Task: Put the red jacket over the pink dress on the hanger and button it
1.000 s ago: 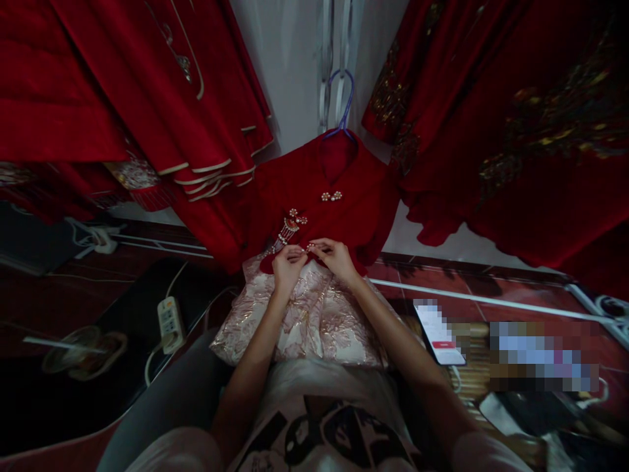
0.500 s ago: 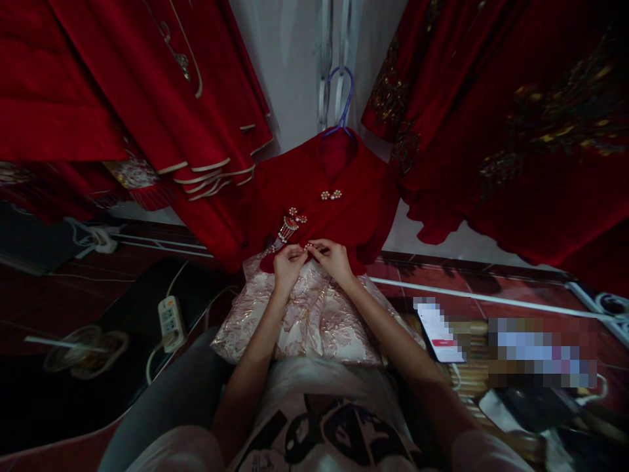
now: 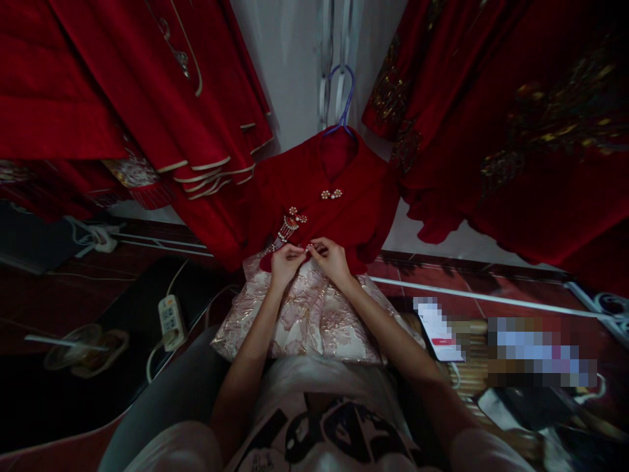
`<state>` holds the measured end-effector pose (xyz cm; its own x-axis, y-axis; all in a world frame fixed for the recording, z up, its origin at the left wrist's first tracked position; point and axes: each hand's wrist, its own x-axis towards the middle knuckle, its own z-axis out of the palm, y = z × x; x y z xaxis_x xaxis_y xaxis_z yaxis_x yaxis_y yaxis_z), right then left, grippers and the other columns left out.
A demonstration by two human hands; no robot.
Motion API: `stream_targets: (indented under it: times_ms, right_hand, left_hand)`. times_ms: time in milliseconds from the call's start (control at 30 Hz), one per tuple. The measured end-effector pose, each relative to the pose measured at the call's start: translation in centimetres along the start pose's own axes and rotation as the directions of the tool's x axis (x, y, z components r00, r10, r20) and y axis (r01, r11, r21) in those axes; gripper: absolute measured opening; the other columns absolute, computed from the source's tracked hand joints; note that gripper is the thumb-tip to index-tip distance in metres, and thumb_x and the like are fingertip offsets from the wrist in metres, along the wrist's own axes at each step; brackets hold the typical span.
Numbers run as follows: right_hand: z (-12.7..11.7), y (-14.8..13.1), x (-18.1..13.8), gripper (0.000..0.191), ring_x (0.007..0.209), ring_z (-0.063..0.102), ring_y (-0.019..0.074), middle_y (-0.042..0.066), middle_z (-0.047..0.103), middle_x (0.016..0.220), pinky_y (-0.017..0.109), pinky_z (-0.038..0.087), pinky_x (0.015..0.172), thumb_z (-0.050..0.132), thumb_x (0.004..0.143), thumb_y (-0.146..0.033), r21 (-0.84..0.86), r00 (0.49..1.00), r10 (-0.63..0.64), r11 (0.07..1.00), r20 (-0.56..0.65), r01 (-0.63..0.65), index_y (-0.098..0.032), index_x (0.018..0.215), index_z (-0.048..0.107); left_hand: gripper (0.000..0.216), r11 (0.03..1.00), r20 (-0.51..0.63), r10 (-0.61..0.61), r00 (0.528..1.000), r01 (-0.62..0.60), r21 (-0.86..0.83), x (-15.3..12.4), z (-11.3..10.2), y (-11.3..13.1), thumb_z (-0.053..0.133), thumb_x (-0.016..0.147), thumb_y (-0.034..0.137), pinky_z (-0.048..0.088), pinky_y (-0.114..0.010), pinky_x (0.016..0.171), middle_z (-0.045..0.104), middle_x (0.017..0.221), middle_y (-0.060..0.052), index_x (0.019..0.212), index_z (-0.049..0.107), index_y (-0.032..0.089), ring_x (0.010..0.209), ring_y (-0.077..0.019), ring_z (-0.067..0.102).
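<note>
In front of me a red jacket (image 3: 314,164) hangs on a purple hanger (image 3: 348,98). Pearl-like clasps (image 3: 331,195) fasten it below the collar, and a beaded tassel brooch (image 3: 289,228) sits on its left side. My left hand (image 3: 286,263) and my right hand (image 3: 331,259) meet at the jacket's lower front. Both pinch a small pearl-like clasp (image 3: 309,248), its details hidden by the fingers. Under my forearms the pale pink brocade skirt (image 3: 307,314) spreads over my lap.
Red garments hang at left (image 3: 196,118) and right (image 3: 491,131). A power strip (image 3: 171,321) and a plastic cup with a straw (image 3: 81,347) rest on a dark surface (image 3: 122,380) at left. A phone (image 3: 439,331) lies on a slatted surface (image 3: 472,354) at right.
Both hands stay at the same clasp, with only a slight shift of the fingers. The garments have not visibly moved.
</note>
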<state>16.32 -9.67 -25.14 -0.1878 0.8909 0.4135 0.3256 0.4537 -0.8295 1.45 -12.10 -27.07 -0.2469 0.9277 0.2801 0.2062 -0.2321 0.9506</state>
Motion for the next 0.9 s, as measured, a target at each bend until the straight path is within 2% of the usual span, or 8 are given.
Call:
stream_targets:
  times_ms: [100, 167, 233, 367, 467, 533, 700, 900]
  right_hand:
    - [-0.2, 0.2, 0.1, 0.026, 0.071, 0.059, 0.0128, 0.003, 0.063, 0.086, 0.024, 0.049, 0.064, 0.061, 0.075, -0.02, -0.054, 1.0, 0.006, 0.999, 0.021, -0.005, -0.018, 0.1, 0.056]
    - [-0.8, 0.1, 0.3, 0.038, 0.067, 0.055, 0.0116, 0.001, 0.059, 0.085, 0.023, 0.047, 0.061, 0.065, 0.066, -0.016, -0.059, 0.998, 0.035, 0.998, 0.058, -0.032, -0.018, 0.102, 0.052]
    - [-1.7, -0.4, 0.6, 0.042, 0.065, 0.053, 0.0106, 0.0, 0.057, 0.084, 0.023, 0.046, 0.059, 0.067, 0.062, -0.015, -0.044, 0.995, 0.06, 0.997, 0.078, -0.057, -0.018, 0.102, 0.051]
    - [-3.5, -1.5, 1.2, 0.035, 0.067, 0.053, 0.0102, 0.001, 0.059, 0.086, 0.023, 0.046, 0.061, 0.067, 0.066, -0.02, 0.0, 0.998, 0.03, 1.0, 0.064, -0.03, -0.019, 0.099, 0.055]
    - [-4.0, -1.5, 1.5, 0.029, 0.066, 0.055, 0.0104, 0.002, 0.061, 0.083, 0.023, 0.047, 0.062, 0.068, 0.07, -0.022, 0.042, 0.999, 0.015, 0.999, 0.031, -0.016, -0.018, 0.097, 0.057]
    - [-3.7, -1.2, 1.5, 0.026, 0.066, 0.057, 0.0107, 0.002, 0.062, 0.081, 0.024, 0.049, 0.064, 0.067, 0.073, -0.024, 0.059, 0.998, 0.051, 0.997, 0.033, -0.053, -0.017, 0.096, 0.057]
    - [-1.9, 0.3, 1.2, 0.017, 0.077, 0.065, 0.0118, 0.005, 0.068, 0.085, 0.026, 0.052, 0.074, 0.063, 0.078, -0.021, 0.122, 0.975, 0.142, 0.979, 0.17, -0.164, -0.017, 0.094, 0.06]
    - [-0.9, 0.9, 0.9, 0.018, 0.077, 0.066, 0.0119, 0.005, 0.069, 0.085, 0.025, 0.054, 0.074, 0.068, 0.076, -0.025, 0.159, 0.98, 0.129, 0.975, 0.154, -0.153, -0.016, 0.091, 0.063]
  left_hand:
    - [0.017, 0.999, 0.017, 0.037, 0.999, -0.037, 0.015, -0.2, -0.1, 0.1, 0.068, 0.07, 0.023, 0.053, -0.025, 0.069, 0.07, 0.083, -0.005, 0.085, 0.065, 0.016, 0.075, -0.0131, 0.066]
    - [0.026, 0.998, -0.025, 0.047, 0.999, -0.046, 0.044, -0.4, -0.2, 0.2, 0.069, 0.069, 0.019, 0.052, -0.023, 0.067, 0.068, 0.088, -0.005, 0.094, 0.063, 0.017, 0.076, -0.0123, 0.065]
    - [0.031, 0.993, -0.069, 0.067, 0.995, -0.06, 0.105, -0.5, -0.2, 0.3, 0.07, 0.068, 0.017, 0.051, -0.021, 0.064, 0.066, 0.091, -0.004, 0.097, 0.061, 0.018, 0.076, -0.0117, 0.063]
    - [0.024, 0.965, -0.06, 0.144, 0.988, -0.127, 0.228, -0.8, -0.3, 0.8, 0.071, 0.072, 0.025, 0.05, -0.019, 0.057, 0.064, 0.094, -0.004, 0.094, 0.064, 0.02, 0.074, -0.0113, 0.06]
    - [0.018, 0.94, -0.024, 0.197, 0.98, -0.182, 0.29, -0.9, -0.3, 1.2, 0.069, 0.076, 0.03, 0.05, -0.02, 0.057, 0.061, 0.092, -0.005, 0.091, 0.067, 0.02, 0.074, -0.0115, 0.06]
    - [0.015, 0.921, -0.008, 0.226, 0.974, -0.211, 0.327, -1.0, -0.3, 1.4, 0.066, 0.08, 0.03, 0.051, -0.021, 0.06, 0.061, 0.09, -0.004, 0.091, 0.068, 0.02, 0.074, -0.0119, 0.06]
    - [0.016, 0.894, 0.024, 0.253, 0.967, -0.243, 0.377, -0.8, -0.3, 1.4, 0.065, 0.081, 0.03, 0.053, -0.024, 0.063, 0.062, 0.09, -0.005, 0.091, 0.068, 0.019, 0.076, -0.0133, 0.06]
    - [0.019, 0.93, -0.003, 0.211, 0.977, -0.2, 0.307, -0.6, -0.2, 1.1, 0.068, 0.078, 0.035, 0.054, -0.024, 0.064, 0.064, 0.085, -0.005, 0.085, 0.066, 0.018, 0.074, -0.0136, 0.063]
